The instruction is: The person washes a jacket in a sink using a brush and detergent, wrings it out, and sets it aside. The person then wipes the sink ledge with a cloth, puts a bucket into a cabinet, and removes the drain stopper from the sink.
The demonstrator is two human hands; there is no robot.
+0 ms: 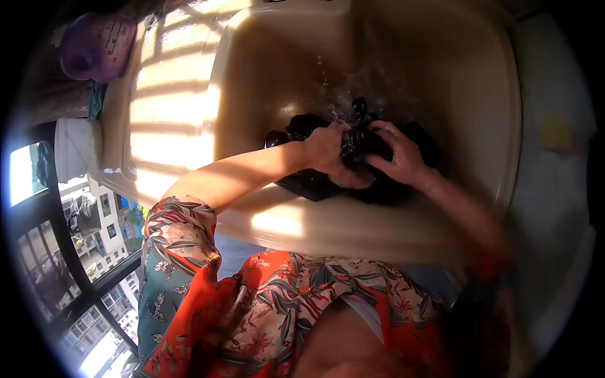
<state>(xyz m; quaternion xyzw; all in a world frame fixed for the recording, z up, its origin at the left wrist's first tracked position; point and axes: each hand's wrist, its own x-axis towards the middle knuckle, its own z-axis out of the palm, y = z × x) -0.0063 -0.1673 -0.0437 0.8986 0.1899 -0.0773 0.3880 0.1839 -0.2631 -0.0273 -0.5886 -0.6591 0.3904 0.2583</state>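
Note:
A wet black cloth or garment [403, 186] lies bunched up in a cream-coloured sink [441, 75], spread toward its front edge. My left hand [334, 157] presses into the cloth with its fingers wrapped around a fold. On the other side, my right hand [397, 151] grips the same bundle, thumb and fingers curled over it. Between the two hands a twisted part of the cloth stands up. Water splashes just beyond my hands. The kind of garment cannot be made out.
To the left runs a sunlit ledge [167, 94] of the sink with barred shadows. A purple plastic container [97, 47] stands at the upper left. A window [94, 252] shows buildings at the lower left. A pale wall [554, 183] is on the right.

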